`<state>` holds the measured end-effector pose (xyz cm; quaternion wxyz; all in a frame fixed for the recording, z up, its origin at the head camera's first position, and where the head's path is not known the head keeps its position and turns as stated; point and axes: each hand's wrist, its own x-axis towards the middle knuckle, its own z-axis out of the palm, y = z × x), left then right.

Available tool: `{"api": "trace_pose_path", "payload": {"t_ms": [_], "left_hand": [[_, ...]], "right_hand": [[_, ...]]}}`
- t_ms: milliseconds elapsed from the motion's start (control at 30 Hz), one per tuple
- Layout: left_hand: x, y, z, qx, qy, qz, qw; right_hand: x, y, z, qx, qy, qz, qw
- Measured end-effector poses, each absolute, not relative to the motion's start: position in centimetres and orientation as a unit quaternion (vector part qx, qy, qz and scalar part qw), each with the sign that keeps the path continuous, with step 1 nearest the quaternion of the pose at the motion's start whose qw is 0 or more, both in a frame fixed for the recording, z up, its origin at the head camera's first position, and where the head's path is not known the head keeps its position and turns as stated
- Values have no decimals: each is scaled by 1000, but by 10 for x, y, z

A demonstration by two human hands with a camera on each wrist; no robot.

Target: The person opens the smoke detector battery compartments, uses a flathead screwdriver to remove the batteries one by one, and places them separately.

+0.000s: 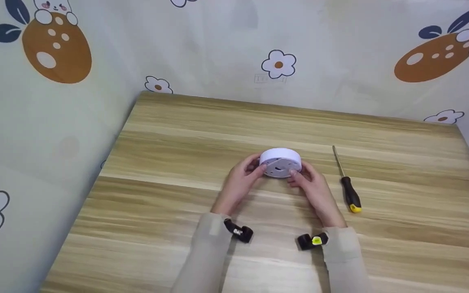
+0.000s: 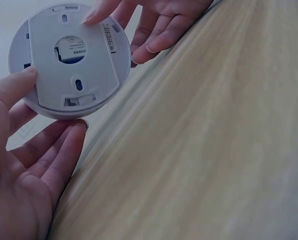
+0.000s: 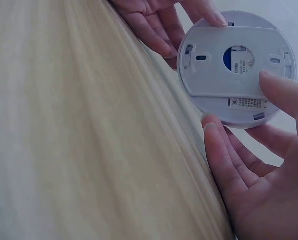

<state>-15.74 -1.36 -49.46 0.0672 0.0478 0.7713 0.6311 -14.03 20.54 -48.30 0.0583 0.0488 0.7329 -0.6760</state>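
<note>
Facing the person, tilted up between two hands over the wood-grain tabletop (image 1: 169, 211), is a white round device (image 1: 280, 154) with a thick smooth rim. The left hand (image 1: 239, 179) has it from eight o'clock and the right hand (image 1: 315, 188) from four, each in a light, partly spread pinch: thumb on the back, fingers curled behind the rim. Whether its edge touches the wood, I can't tell.

From the left wrist, its back shows a flat pale plate (image 2: 44, 55) with two straight sides, a small oval slot at twelve o'clock and another (image 2: 79, 85) near six. A printed sticker (image 2: 110, 38) sits at two o'clock, just outside the plate. Through the round opening in the middle you can see a white label (image 2: 74, 49) with fine print, too small to read, and, from the right wrist, a bit of blue (image 3: 227, 61) at nine o'clock.

Apart from the hands, at about three to four o'clock, lies a screwdriver (image 1: 349, 191), black-handled with a yellow end, its shaft pointing toward eleven.
</note>
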Motion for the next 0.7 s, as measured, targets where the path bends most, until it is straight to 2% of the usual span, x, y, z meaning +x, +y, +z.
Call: {"api": "trace_pose_path", "payload": {"t_ms": [700], "left_hand": [[-156, -13, -492, 35, 791, 604, 94]], "right_hand": [[-140, 207, -482, 84, 730, -677, 46]]}}
